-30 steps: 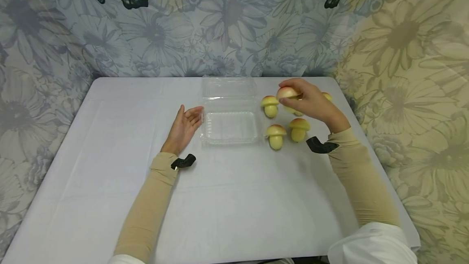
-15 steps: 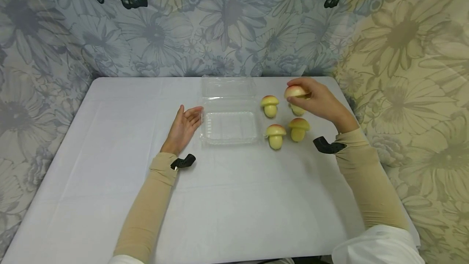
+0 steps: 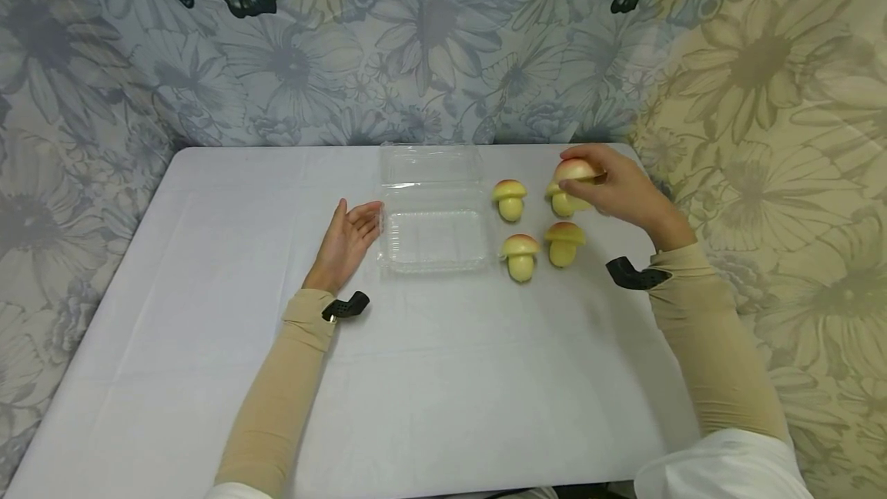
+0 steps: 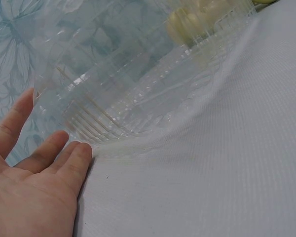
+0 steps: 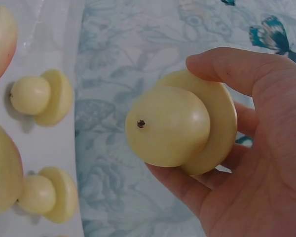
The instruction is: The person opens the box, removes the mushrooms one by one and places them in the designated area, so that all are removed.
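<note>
My right hand (image 3: 627, 195) grips a toy mushroom (image 3: 577, 169) by its reddish cap, with thumb and fingers round the cap's edge. In the right wrist view, the pale stem of the held mushroom (image 5: 167, 126) points away from the palm, a small dark dot at its end. Just behind it in the head view, another mushroom (image 3: 560, 203) is partly covered. My left hand (image 3: 343, 249) lies palm up with relaxed fingers, fingertips right at the left side of a clear plastic clamshell box (image 3: 438, 268). The left wrist view shows those fingers beside the box's ribbed wall (image 4: 93, 121).
The box's lid (image 3: 431, 168) is folded back towards the wall. To the right of the box are more yellow mushrooms with reddish caps: one at the back (image 3: 510, 202) and two nearer mushrooms (image 3: 521, 260). A white cloth (image 3: 416, 391) covers the table.
My right hand has moved to the right with the mushroom, uncovering more of the mushroom behind it and covering one at the far right. The left hand has stayed at the box.
</note>
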The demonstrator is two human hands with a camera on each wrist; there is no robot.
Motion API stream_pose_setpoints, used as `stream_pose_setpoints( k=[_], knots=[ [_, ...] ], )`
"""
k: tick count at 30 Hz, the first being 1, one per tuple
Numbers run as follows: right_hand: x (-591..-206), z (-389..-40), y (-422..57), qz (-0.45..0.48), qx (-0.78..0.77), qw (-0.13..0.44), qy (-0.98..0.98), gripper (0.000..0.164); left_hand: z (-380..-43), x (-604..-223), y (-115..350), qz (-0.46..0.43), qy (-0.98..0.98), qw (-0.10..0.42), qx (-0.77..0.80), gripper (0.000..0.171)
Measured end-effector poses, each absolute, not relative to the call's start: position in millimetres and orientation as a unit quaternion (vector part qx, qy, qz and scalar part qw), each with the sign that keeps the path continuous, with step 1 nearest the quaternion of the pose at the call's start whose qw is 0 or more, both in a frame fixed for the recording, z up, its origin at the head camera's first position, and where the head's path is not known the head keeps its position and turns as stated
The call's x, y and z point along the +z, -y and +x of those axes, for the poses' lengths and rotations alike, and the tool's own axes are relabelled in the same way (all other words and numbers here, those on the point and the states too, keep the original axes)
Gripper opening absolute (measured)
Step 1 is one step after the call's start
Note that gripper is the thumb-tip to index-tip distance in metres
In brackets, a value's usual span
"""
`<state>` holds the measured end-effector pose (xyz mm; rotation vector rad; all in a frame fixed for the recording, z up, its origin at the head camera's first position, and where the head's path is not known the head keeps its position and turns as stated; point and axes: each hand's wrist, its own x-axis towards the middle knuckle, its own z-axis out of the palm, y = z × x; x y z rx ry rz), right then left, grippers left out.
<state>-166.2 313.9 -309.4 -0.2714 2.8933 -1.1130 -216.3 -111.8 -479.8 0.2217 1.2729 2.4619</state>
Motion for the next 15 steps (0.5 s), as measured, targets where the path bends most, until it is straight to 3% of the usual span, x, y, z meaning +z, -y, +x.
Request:
stream_pose_setpoints(
  k=[15],
  knots=[
    [-313,-163,-333,-0.082,-0.365,0.009,-0.927,0.049,-216,-480,111,0.073,-0.452,0.177,0.871,0.072]
  ],
)
